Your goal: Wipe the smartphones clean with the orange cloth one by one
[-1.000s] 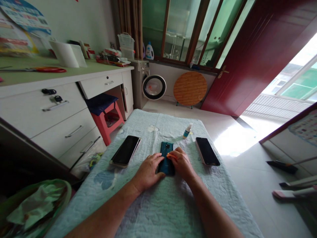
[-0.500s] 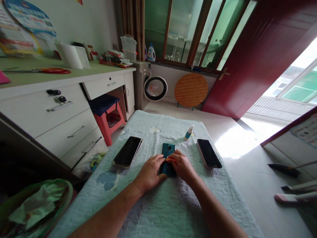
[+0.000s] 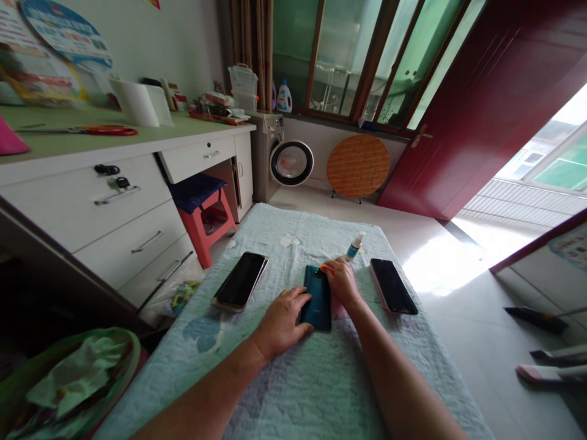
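The teal phone (image 3: 316, 297) lies face down between both hands, its long axis running straight away from the person. The left hand (image 3: 279, 319) rests flat with its fingers pressing the phone's near left edge, not clamped round it. The right hand (image 3: 342, 282) sits at the far right corner, its grip pinched together on something small and orange, too small to identify. A second phone (image 3: 241, 280) lies left, a third (image 3: 393, 286) right, and a spray bottle (image 3: 354, 247) just beyond, all on the quilted worktop (image 3: 293, 391).

Teal phone (image 3: 317, 299) face-down on quilt
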### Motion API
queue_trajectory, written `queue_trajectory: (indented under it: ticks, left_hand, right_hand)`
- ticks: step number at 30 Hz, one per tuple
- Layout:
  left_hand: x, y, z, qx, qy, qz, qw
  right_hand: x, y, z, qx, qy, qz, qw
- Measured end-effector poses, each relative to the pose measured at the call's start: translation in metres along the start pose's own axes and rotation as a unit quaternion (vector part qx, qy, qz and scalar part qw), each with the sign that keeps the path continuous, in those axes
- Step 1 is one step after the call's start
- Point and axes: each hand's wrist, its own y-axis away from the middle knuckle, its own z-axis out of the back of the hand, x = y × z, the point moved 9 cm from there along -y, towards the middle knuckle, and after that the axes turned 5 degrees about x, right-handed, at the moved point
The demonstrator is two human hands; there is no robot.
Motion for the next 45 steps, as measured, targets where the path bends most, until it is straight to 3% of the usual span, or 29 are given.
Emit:
queue_trajectory:
  ticks: [5, 14, 27, 34, 45]
  left_hand:
    - [0.001, -0.001, -0.001, -0.002, 0.005, 0.003, 1.000]
    - [0.001, -0.001, 0.000, -0.001, 0.028, 0.010, 1.000]
    - [0.003, -0.001, 0.000, -0.006, 0.016, 0.008, 1.000]
    - [0.002, 0.000, 0.000, -0.003, 0.025, 0.009, 1.000]
    - [0.000, -0.001, 0.000, 0.006, -0.006, 0.013, 1.000]
  right_hand:
    - [0.005, 0.002, -0.004, -0.010, 0.027, -0.014, 0.999]
    - [0.033, 0.016, -0.016, 0.035, 0.004, 0.076, 0.996]
    - [0.016, 0.013, -0.008, 0.016, 0.049, -0.012, 0.999]
    - [0.038, 0.020, -0.015, 0.065, 0.047, 0.048, 0.996]
    - [0.001, 0.006, -0.001, 0.009, 0.072, -0.045, 0.996]
